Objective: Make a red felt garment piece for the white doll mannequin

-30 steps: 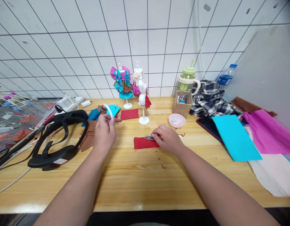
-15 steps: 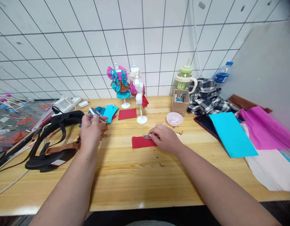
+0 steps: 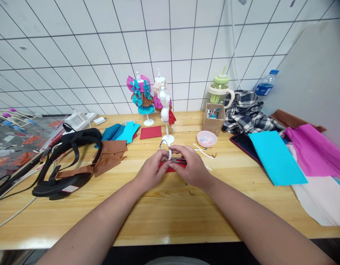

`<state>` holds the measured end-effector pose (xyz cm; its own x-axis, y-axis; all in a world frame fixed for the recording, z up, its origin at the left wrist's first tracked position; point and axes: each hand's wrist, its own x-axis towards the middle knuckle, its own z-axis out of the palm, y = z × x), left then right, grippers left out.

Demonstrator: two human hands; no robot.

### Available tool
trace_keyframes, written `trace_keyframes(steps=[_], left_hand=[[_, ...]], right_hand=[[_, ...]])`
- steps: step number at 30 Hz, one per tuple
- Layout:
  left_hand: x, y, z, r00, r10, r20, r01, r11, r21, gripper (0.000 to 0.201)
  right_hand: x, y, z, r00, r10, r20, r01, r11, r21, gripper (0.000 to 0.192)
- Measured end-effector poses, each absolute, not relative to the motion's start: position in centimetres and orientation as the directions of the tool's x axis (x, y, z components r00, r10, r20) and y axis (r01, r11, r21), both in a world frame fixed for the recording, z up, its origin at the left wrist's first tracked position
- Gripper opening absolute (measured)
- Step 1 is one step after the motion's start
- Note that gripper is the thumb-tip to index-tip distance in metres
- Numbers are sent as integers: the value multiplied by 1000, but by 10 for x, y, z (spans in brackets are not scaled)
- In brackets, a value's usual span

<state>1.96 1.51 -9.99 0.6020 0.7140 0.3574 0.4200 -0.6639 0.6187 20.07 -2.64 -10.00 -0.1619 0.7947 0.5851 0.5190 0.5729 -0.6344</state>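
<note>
Both my hands meet above the middle of the wooden table. My left hand [image 3: 151,169] is closed on a narrow white roll of tape [image 3: 170,153], held upright. In my right hand [image 3: 197,166] are small thread snips [image 3: 179,161] with dark handles, while its thumb and index fingertips pinch at the tape's near edge. A strip of red crepe paper [image 3: 170,170] lies under my hands, partly covered by them. Just beyond stands a bare white mini mannequin [image 3: 165,114] on a round base.
Behind are dressed mannequins [image 3: 142,95] and a folded red sheet [image 3: 150,132]. A pink bowl [image 3: 206,139] and a cardboard box [image 3: 213,123] stand right of centre. A black headset strap [image 3: 76,136] and brown paper pieces [image 3: 110,154] lie left; blue paper [image 3: 277,158] lies right.
My left hand has brought the tape roll from the left to the middle. My right hand has lifted the snips slightly off the red paper, and its fingertips now touch the tape.
</note>
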Motion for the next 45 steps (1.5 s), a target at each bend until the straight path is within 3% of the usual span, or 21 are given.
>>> trace_keyframes(steps=[6, 14, 20, 23, 25, 28, 31, 35, 39, 45], left_hand=[[15, 18, -100, 710, 612, 350, 354, -739, 574, 26], [15, 22, -101, 732, 555, 395, 382, -814, 437, 21], [13, 22, -101, 730, 554, 401, 389, -819, 423, 21], [13, 21, -101, 716, 586, 379, 386, -785, 485, 24], [13, 18, -100, 698, 621, 356, 349, -729, 588, 28], [13, 14, -96, 695, 649, 309, 213, -597, 773, 31], [12, 11, -93, 721, 627, 294, 105, -518, 849, 30], [10, 12, -92, 715, 633, 296, 122, -530, 839, 30], [9, 15, -89, 729, 595, 338, 153, -623, 767, 30], [9, 17, -85, 729, 537, 424, 83, -684, 725, 35]], right_hand=[[202, -25, -100, -85, 815, 573, 516, 528, -675, 31], [204, -27, -100, -126, 778, 616, 565, 567, -600, 34], [204, -26, -101, -122, 766, 631, 584, 569, -579, 25], [207, -26, -100, -121, 758, 641, 608, 567, -555, 20], [209, -26, -98, -132, 757, 640, 629, 564, -536, 25], [214, -26, -94, -218, 770, 600, 651, 572, -498, 33], [216, -26, -92, -235, 805, 545, 688, 534, -491, 26], [215, -26, -91, -178, 844, 506, 680, 477, -557, 23], [214, -26, -94, -83, 876, 475, 562, 435, -704, 22], [216, -18, -102, 64, 944, 323, 162, 309, -937, 30]])
